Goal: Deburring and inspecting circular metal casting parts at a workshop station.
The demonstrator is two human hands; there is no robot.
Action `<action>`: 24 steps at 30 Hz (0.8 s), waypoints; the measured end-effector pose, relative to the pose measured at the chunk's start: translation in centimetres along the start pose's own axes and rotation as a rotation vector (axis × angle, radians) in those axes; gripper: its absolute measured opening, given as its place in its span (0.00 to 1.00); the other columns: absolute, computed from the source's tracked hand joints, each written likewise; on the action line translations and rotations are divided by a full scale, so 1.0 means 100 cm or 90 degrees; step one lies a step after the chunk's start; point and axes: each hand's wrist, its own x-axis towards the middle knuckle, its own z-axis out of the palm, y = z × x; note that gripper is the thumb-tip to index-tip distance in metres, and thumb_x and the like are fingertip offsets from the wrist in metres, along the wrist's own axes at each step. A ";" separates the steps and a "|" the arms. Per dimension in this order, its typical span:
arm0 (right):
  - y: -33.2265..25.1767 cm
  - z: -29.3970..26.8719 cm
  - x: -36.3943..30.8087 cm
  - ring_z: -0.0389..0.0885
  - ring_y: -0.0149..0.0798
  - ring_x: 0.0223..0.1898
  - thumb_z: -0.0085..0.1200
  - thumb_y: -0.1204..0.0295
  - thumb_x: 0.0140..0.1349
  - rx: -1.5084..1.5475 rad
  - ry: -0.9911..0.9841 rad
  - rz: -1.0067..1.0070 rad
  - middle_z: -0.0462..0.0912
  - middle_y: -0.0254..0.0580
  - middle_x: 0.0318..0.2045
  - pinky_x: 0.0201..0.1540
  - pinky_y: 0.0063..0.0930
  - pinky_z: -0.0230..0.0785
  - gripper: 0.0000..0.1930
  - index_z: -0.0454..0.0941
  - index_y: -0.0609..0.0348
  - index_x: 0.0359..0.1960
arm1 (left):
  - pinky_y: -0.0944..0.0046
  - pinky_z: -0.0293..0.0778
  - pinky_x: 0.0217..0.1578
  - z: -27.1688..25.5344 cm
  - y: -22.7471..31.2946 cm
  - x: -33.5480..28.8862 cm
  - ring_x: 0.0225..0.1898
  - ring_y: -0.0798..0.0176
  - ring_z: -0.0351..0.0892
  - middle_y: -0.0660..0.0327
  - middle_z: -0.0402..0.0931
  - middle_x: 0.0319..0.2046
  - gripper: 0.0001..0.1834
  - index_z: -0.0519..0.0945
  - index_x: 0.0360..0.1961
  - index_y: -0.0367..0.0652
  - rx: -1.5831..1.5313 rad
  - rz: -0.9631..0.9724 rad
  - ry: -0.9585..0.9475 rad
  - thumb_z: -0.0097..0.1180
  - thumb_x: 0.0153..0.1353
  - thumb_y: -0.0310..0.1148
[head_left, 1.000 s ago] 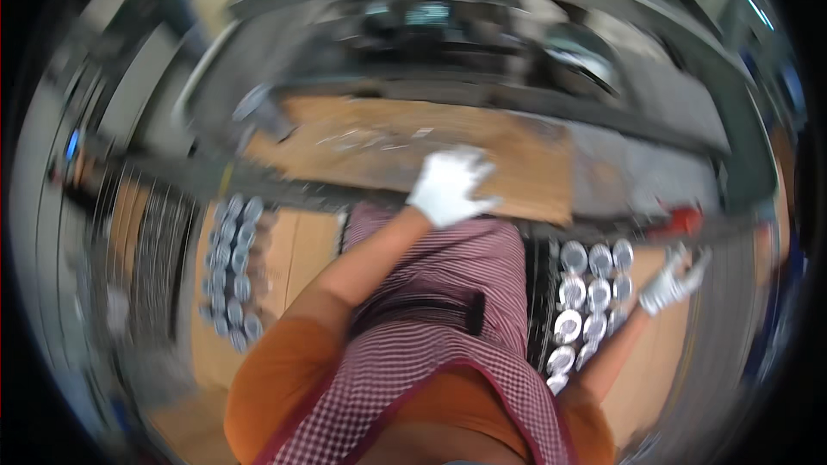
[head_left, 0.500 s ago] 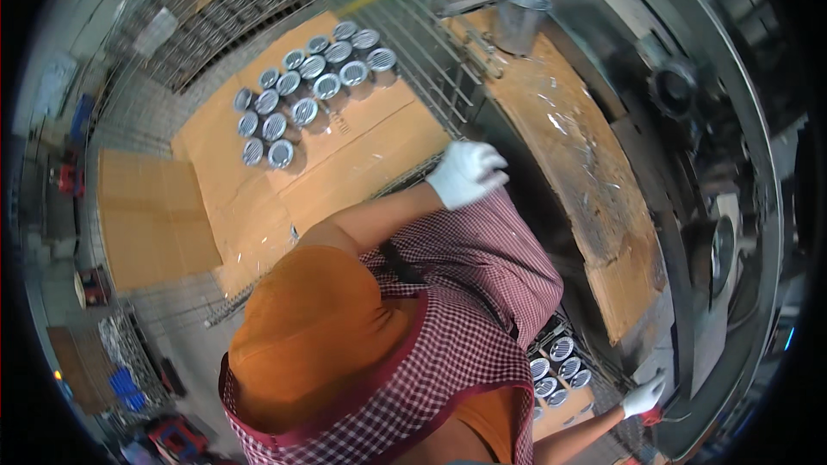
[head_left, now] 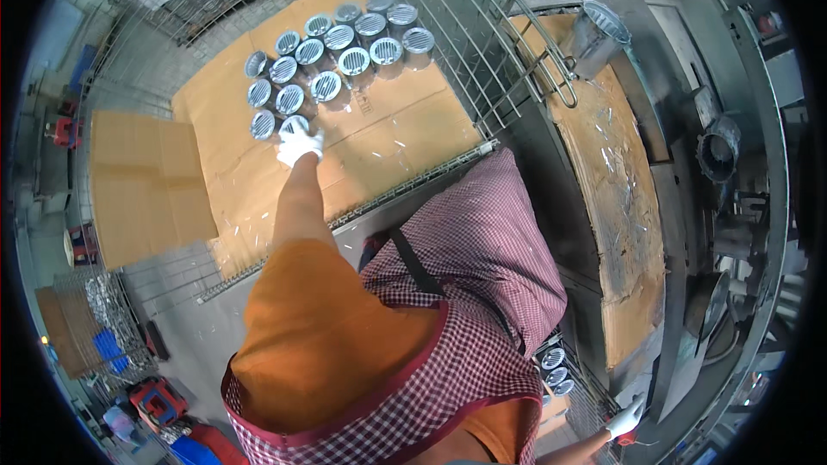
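My left hand (head_left: 299, 143), in a white glove, reaches far out onto a cardboard sheet (head_left: 388, 133) in a wire cage. Its fingers close over a round louvred metal cap (head_left: 293, 125) at the near end of a cluster of several such caps (head_left: 340, 39) standing in rows. My right hand (head_left: 624, 420), also gloved in white, is low at the right edge beside a small red thing (head_left: 635, 437); its grip is too small to make out. My orange sleeve and checked apron fill the middle.
A wire cage wall (head_left: 482, 43) rises right of the caps. Behind it lies a cardboard-topped bench (head_left: 620, 207) with a metal bucket (head_left: 594, 30). More caps (head_left: 553, 370) sit low right. Flat cardboard (head_left: 142, 181) lies left, machine parts (head_left: 719, 151) right.
I have turned left, from the bench to the cage. My left hand went from the bench edge out to the cluster of caps. My right hand stayed low at the right.
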 end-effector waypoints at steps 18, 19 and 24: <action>0.008 0.016 0.002 0.78 0.36 0.37 0.52 0.51 0.65 0.077 0.055 0.003 0.85 0.45 0.34 0.47 0.32 0.66 0.28 0.81 0.72 0.40 | 0.53 0.76 0.50 0.048 -0.043 0.076 0.48 0.48 0.81 0.49 0.81 0.45 0.30 0.80 0.51 0.51 -0.141 0.053 0.097 0.64 0.47 0.53; 0.010 0.017 0.004 0.77 0.35 0.37 0.53 0.52 0.65 0.105 0.050 0.011 0.85 0.44 0.34 0.47 0.31 0.66 0.26 0.82 0.71 0.40 | 0.55 0.76 0.49 0.038 -0.038 0.070 0.46 0.49 0.82 0.49 0.82 0.43 0.29 0.81 0.48 0.49 -0.124 0.129 0.067 0.65 0.46 0.52; 0.019 0.025 0.009 0.77 0.31 0.35 0.56 0.56 0.64 0.150 0.064 0.031 0.85 0.42 0.33 0.45 0.28 0.66 0.23 0.82 0.70 0.40 | 0.56 0.78 0.47 -0.019 0.028 0.006 0.45 0.52 0.82 0.51 0.82 0.44 0.25 0.84 0.41 0.45 0.262 0.440 -0.135 0.62 0.46 0.50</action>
